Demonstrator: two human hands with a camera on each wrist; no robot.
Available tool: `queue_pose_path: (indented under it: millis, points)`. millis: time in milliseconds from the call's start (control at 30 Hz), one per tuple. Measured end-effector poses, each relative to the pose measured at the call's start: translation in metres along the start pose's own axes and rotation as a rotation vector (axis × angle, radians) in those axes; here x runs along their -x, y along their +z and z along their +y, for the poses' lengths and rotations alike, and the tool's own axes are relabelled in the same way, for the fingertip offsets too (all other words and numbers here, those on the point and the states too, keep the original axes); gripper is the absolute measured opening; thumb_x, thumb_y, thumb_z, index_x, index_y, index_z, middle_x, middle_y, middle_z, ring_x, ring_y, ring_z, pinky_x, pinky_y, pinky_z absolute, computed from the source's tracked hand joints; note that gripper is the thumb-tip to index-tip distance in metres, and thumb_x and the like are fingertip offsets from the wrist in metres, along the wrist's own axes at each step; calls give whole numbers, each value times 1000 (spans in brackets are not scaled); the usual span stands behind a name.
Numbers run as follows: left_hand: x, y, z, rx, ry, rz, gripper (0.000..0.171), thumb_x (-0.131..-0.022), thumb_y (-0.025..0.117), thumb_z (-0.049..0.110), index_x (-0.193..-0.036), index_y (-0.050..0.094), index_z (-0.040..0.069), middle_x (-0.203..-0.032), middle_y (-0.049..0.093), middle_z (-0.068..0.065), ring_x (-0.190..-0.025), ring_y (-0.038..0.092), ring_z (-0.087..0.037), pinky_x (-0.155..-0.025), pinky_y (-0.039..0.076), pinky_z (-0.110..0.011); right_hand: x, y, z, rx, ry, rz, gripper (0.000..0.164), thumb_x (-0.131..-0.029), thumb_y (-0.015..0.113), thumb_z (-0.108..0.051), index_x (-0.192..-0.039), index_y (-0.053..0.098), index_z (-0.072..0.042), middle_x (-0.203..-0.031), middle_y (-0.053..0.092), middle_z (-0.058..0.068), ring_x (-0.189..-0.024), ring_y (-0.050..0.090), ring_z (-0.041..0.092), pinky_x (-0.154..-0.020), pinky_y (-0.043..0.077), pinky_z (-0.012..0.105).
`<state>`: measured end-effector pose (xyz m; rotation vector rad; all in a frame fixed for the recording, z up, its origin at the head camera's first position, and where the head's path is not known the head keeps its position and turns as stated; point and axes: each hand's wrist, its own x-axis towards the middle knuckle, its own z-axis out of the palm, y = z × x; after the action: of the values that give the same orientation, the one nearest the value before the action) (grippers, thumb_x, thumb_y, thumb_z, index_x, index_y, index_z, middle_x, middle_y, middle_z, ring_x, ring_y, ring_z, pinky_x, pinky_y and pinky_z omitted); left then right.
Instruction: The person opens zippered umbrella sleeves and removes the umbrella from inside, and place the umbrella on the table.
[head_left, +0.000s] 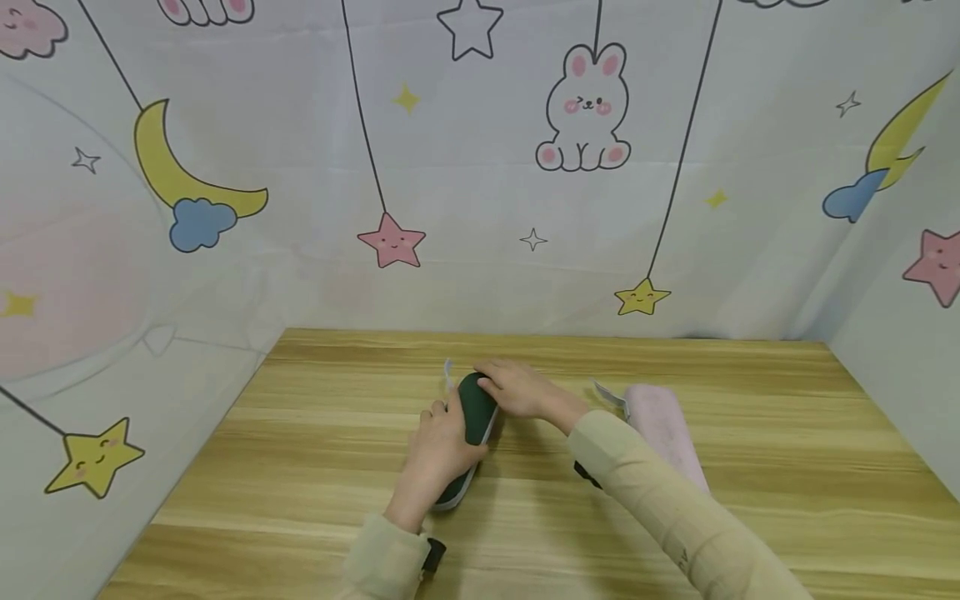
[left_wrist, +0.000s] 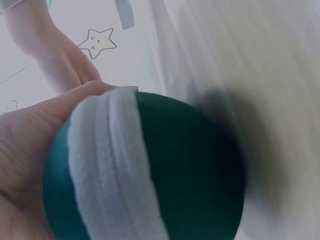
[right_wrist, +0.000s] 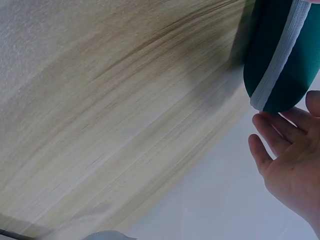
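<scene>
A dark green zippered case [head_left: 478, 410], oblong with rounded ends, lies slanted on the wooden table. Its pale grey zipper band [left_wrist: 117, 165] runs along the side and round the near end, and no gap shows along it. My left hand [head_left: 438, 446] grips the case across its middle, thumb on the right side and fingers on the left. At the far end my right hand [head_left: 525, 390] holds the rounded tip between thumb and fingers; in the right wrist view the fingertips [right_wrist: 264, 122] touch that end. Whether they pinch a zipper pull is hidden.
A pale pink case [head_left: 663, 425] with a grey strap [head_left: 609, 395] lies right of the green one, partly under my right forearm. A light strap [head_left: 447, 372] stands up by the green case's far end. A printed cloth [head_left: 480, 183] hangs behind the table [head_left: 300, 433].
</scene>
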<state>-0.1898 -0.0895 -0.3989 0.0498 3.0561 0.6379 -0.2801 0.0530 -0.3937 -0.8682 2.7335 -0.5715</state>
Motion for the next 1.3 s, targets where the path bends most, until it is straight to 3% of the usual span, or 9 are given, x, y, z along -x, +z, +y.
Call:
queue_pose_path:
  millis: [367,667,933,1167,1300]
  points:
    - [7,9,5,-115,50,97,86,-72,84,33,-135,41,-6,-117,58,-29,-101,59,-41,-70,54,-52,-4,2,-3,-7,4,-2,46,-105,36,-30,-145,41,-8,-150,42,12,-141,37,30,-116,30,46]
    - [14,13,11,-197,45,159,85,-69,86,33,-133,45,-5,-114,58,-28,-100,59,-40,-67,52,-51,-7,6,-8,-20,6,4,44,-105,36,-28,-143,44,-8,-149,44,12,-141,38,30,-115,31,45]
    - [19,13,12,-228,81,144,87,-69,84,32,-138,44,-3,-121,55,-28,-107,56,-40,-71,52,-51,-10,6,-10,-26,5,-6,41,-105,37,-25,-140,49,-7,-146,47,13,-138,41,30,-114,33,45]
    - [21,20,13,-284,94,187,93,-67,87,38,-138,43,-2,-121,55,-27,-109,55,-38,-73,52,-50,-11,5,-10,-35,2,-8,39,-104,38,-22,-137,52,-7,-144,49,12,-138,42,29,-114,33,44]
    - [23,16,17,-282,88,181,91,-67,87,38,-138,44,-2,-122,55,-28,-109,55,-39,-74,52,-50,-13,5,-10,-34,6,-11,38,-104,38,-22,-136,53,-8,-144,49,12,-139,41,29,-114,32,45]
